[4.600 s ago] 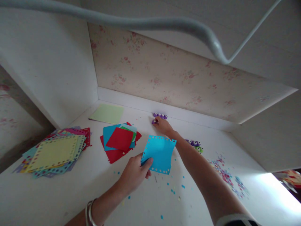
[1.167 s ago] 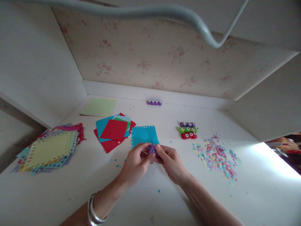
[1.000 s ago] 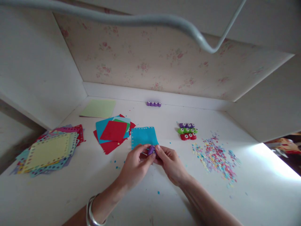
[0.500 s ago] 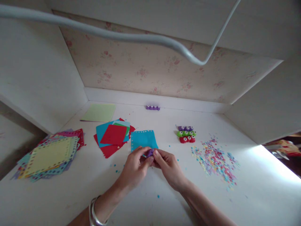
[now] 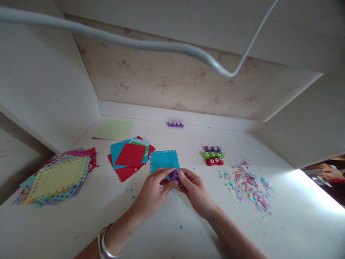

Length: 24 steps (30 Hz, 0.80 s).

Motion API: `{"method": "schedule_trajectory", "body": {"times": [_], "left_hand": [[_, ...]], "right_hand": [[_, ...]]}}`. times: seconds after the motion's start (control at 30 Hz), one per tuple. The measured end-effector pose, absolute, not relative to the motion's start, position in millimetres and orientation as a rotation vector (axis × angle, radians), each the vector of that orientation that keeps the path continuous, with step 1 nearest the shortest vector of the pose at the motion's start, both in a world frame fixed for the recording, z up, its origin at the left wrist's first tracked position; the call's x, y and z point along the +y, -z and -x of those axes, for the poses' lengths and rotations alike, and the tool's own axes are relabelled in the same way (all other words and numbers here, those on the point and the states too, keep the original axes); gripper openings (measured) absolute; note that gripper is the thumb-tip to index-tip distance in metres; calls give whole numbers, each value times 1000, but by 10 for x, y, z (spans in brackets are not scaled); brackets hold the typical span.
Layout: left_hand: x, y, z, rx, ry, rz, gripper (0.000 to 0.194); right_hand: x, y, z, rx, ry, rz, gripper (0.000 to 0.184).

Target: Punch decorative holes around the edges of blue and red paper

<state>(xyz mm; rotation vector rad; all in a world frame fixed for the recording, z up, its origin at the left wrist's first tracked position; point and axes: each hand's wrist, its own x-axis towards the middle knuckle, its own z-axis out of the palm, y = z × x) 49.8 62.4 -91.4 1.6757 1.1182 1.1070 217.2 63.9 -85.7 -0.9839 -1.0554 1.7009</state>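
Note:
Between my two hands is a small purple paper punch [image 5: 174,175], gripped from both sides. My left hand [image 5: 156,189] pinches its left side with thumb and fingers. The thumb of my right hand [image 5: 194,190] presses against the punch's right side, fingers curled behind. Just beyond the fingers is a blue paper sheet [image 5: 164,159] with punched holes along its top and left edges. Its near edge is hidden by my hands, so I cannot tell whether the punch touches it.
Purple, green and red punches [image 5: 214,154] stand in rows at right, near scattered confetti [image 5: 250,183]. More purple punches [image 5: 175,124] line the back. Coloured sheets [image 5: 130,154], a punched-paper pile [image 5: 59,176] and pale green paper [image 5: 114,129] lie left. A white cable [image 5: 161,46] crosses above.
The purple punch has turned slightly in my fingers and shows more of its body. My right thumb has shifted a little. The surrounding papers and punches stay in place.

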Motion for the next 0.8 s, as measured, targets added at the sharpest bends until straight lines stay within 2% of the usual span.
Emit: {"method": "schedule_trajectory", "body": {"times": [0.13,0.3,0.5,0.7,0.8], "left_hand": [[621,923,-491,1073,-1136,-1800,33],[595,951,-485,1149,-1213,-1827,32],[565,948,-492,1118,-1163,-1839,36],[567,839,-503,1234,-1107,-1535,28],[575,837,-511,1232,-1076,-1556,33]], "right_hand": [[655,854,-2201,-1013,-1722,954,33],[667,886,-2228,-1075,-1666,919,38],[704,967,-2269,-1292,-1378,979,46],[695,1006,-2286,-1640,-881,1022,35],[663,973,-2274,-1816,-662,990,34]]}}
